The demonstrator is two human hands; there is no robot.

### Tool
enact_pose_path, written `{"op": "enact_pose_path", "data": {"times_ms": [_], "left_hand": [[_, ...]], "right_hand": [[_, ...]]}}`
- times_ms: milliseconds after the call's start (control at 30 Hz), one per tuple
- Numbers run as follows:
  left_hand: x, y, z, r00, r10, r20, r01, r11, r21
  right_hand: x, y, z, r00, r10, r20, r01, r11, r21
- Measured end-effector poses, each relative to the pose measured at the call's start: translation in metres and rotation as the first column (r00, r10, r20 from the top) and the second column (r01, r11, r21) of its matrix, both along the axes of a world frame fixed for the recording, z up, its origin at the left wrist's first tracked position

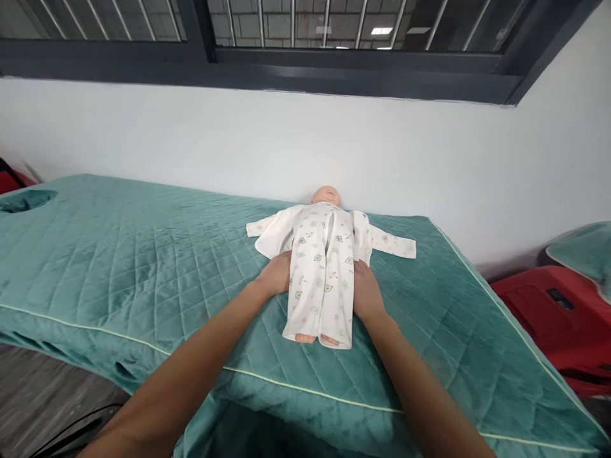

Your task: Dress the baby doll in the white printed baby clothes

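A baby doll (pixel 326 195) lies on its back on a green quilted bed, its head toward the wall. White printed baby trousers (pixel 315 273) cover its front from the chest down to the feet, whose tips show at the hems. Under them spreads a white baby shirt (pixel 281 230), with both sleeves stretched outward. My left hand (pixel 277 273) touches the left side of the trousers, its fingers hidden by the cloth. Against the right side rests my right hand (pixel 366 294), its fingertips tucked out of sight at the cloth's edge.
The green bed cover (pixel 143 254) has a pale piped edge and a round hole at the far left. A red case (pixel 539 318) stands to the right of the bed, partly under green cloth. Behind are a white wall (pixel 191 140) and a barred window.
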State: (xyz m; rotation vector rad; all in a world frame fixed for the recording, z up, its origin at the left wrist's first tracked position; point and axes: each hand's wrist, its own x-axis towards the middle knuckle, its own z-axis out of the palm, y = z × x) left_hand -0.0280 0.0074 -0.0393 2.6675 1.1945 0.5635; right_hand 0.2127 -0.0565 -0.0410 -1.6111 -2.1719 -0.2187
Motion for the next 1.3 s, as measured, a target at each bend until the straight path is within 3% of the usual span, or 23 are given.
{"op": "enact_pose_path", "data": {"times_ms": [267,467,600,800,967,1067,1233,1300], "left_hand": [[0.002,0.005,-0.002,0.999,0.045,0.003,-0.045,0.997,0.057],[0.003,0.007,-0.002,0.996,0.057,-0.069,-0.048,0.99,0.131],[-0.002,-0.005,-0.001,0.997,0.058,-0.053,-0.049,0.986,0.162],[-0.015,-0.035,-0.004,0.997,-0.056,0.062,0.035,0.954,0.297],[-0.014,-0.042,-0.005,0.995,0.0,0.102,-0.026,0.969,0.247],[-0.013,-0.041,-0.003,0.993,-0.025,0.112,0.0,0.976,0.219],[-0.013,-0.041,-0.003,0.993,-0.053,0.102,0.033,0.981,0.189],[-0.014,-0.039,-0.006,0.992,-0.019,0.121,-0.003,0.984,0.178]], "right_hand": [[0.005,-0.003,0.008,0.996,0.023,-0.081,-0.024,1.0,-0.019],[0.012,-0.007,0.005,0.987,-0.062,-0.146,0.063,0.998,0.003],[0.012,-0.005,0.004,0.985,-0.061,-0.159,0.055,0.998,-0.042],[0.012,-0.003,0.002,0.985,-0.146,-0.089,0.139,0.987,-0.079],[0.014,-0.003,-0.002,0.975,-0.22,-0.023,0.218,0.974,-0.06],[0.013,-0.003,-0.005,0.973,-0.228,-0.033,0.226,0.972,-0.06],[0.016,0.0,-0.006,0.939,-0.244,-0.242,0.247,0.969,-0.017],[0.021,0.001,-0.005,0.842,-0.255,-0.476,0.274,0.961,-0.031]]}}
